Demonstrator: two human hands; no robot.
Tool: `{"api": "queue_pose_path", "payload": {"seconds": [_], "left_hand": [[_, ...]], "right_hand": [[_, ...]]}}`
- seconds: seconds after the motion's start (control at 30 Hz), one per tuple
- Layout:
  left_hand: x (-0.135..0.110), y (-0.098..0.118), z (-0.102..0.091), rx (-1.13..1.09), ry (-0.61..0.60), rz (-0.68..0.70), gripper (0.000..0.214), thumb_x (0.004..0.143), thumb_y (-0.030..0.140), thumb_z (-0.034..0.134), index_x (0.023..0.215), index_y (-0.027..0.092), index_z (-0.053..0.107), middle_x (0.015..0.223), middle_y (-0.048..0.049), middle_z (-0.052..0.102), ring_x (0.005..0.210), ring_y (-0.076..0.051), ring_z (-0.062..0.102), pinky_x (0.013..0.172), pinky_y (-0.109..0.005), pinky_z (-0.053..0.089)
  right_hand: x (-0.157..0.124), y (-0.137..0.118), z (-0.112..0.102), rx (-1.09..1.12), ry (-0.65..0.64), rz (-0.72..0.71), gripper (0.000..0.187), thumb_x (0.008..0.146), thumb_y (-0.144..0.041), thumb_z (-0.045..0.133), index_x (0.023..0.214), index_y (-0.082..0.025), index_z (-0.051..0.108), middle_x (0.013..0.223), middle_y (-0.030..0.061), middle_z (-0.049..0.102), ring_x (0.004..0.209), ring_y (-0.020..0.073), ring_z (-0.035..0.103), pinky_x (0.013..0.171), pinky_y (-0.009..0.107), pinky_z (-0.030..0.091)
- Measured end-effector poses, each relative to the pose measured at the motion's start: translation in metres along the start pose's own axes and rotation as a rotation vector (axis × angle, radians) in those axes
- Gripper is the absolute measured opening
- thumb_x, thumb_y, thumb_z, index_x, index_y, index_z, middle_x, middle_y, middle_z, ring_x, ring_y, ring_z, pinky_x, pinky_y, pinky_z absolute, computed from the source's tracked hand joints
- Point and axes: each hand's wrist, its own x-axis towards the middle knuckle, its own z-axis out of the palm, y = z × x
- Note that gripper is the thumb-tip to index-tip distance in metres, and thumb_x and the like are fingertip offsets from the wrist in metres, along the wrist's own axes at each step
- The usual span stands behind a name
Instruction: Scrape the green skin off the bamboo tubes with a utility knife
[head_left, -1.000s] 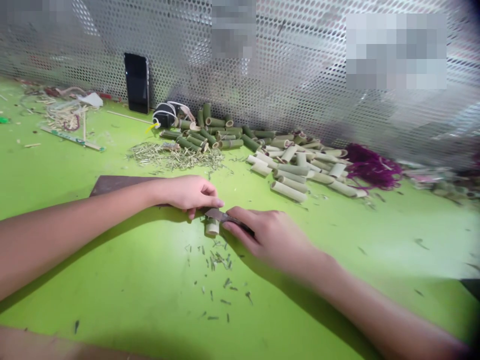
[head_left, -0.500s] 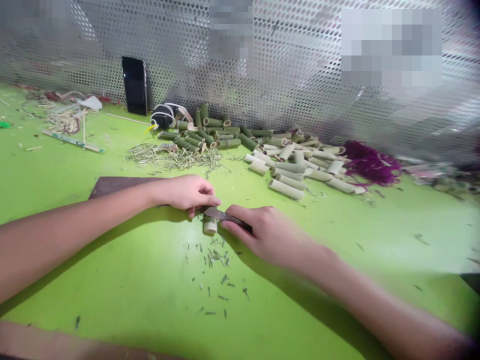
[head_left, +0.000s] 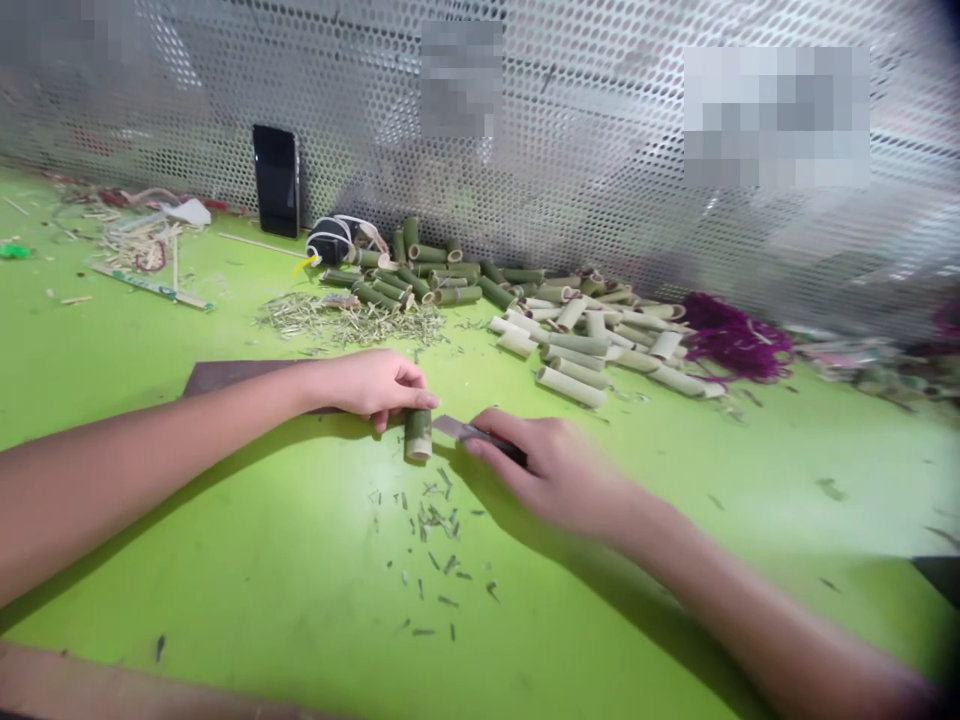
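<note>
A short bamboo tube (head_left: 418, 436), dark green with a pale scraped patch near its open end, is pinched at its far end by my left hand (head_left: 382, 388). Its hollow end points toward me. To its right, my right hand (head_left: 536, 460) is closed round the dark handle of a knife (head_left: 452, 428). The blade points left and lies just beside the tube, seemingly apart from it. Small green bamboo shavings (head_left: 439, 522) are scattered on the green table (head_left: 300, 560) below the tube. Partly under my left forearm lies a dark flat board (head_left: 232, 374).
Behind my hands lies a heap of green bamboo tubes (head_left: 405, 275), with pale scraped tubes (head_left: 574, 380) to its right. A phone (head_left: 277, 180) leans on the perforated metal panel (head_left: 585, 130). Purple strands (head_left: 739, 340), a shavings pile (head_left: 352, 320) and a cord-wrapped black block (head_left: 328, 241) are nearby.
The knife in my right hand has moved right, off the top of the bamboo tube to beside it. My left hand keeps its hold on the tube. The view has shifted slightly.
</note>
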Motion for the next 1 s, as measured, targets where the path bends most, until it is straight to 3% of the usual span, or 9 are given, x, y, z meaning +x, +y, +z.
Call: {"api": "queue_pose_path", "payload": {"seconds": [0.27,0.57,0.67,0.77,0.83,1.0], "left_hand": [[0.001,0.005,0.001,0.052,0.002,0.002,0.046,0.088,0.064,0.070,0.076,0.020,0.060,0.056,0.0063,0.057,0.047,-0.013,0.062,0.057,-0.027,0.046],[0.003,0.003,0.005,0.081,0.040,0.030,0.046,0.091,0.063,0.066,0.076,0.020,0.061,0.054,0.0056,0.059,0.048,-0.014,0.063,0.059,-0.027,0.046],[0.003,0.002,0.005,0.050,0.036,0.035,0.044,0.092,0.062,0.066,0.077,0.020,0.062,0.055,0.0056,0.058,0.048,-0.013,0.062,0.058,-0.027,0.047],[0.004,0.000,0.003,0.018,0.024,0.014,0.041,0.091,0.060,0.067,0.082,0.020,0.064,0.059,0.0042,0.061,0.049,-0.014,0.062,0.056,-0.027,0.048],[0.004,-0.002,0.002,0.011,0.027,0.004,0.039,0.090,0.059,0.069,0.085,0.021,0.066,0.061,0.0040,0.062,0.050,-0.014,0.063,0.053,-0.026,0.047],[0.004,-0.002,0.002,0.025,0.017,0.003,0.036,0.092,0.056,0.068,0.085,0.021,0.066,0.057,0.0052,0.059,0.050,-0.014,0.064,0.053,-0.025,0.046]], "right_hand": [[0.009,-0.010,0.007,-0.202,0.039,-0.061,0.035,0.108,-0.039,0.038,0.103,-0.021,0.067,0.070,0.0025,0.070,0.050,0.0150,0.059,0.050,0.027,0.039],[0.009,-0.009,0.007,-0.110,0.022,-0.064,0.035,0.108,-0.039,0.038,0.100,-0.021,0.067,0.074,0.0040,0.072,0.053,0.0154,0.061,0.052,0.028,0.043],[0.007,-0.008,0.001,-0.018,-0.052,-0.045,0.037,0.108,-0.043,0.038,0.098,-0.021,0.066,0.074,0.0034,0.071,0.053,0.0149,0.059,0.052,0.028,0.043],[0.000,-0.008,-0.007,0.101,-0.248,-0.100,0.040,0.107,-0.047,0.040,0.093,-0.021,0.067,0.071,0.0012,0.068,0.054,0.0138,0.056,0.052,0.028,0.041],[-0.004,-0.007,-0.010,0.114,-0.302,-0.133,0.040,0.107,-0.047,0.041,0.092,-0.021,0.067,0.069,-0.0001,0.065,0.054,0.0133,0.053,0.052,0.027,0.039],[-0.003,-0.001,-0.003,-0.013,-0.056,-0.014,0.041,0.107,-0.046,0.037,0.107,-0.019,0.068,0.075,0.0029,0.070,0.056,0.0149,0.057,0.054,0.028,0.041]]}}
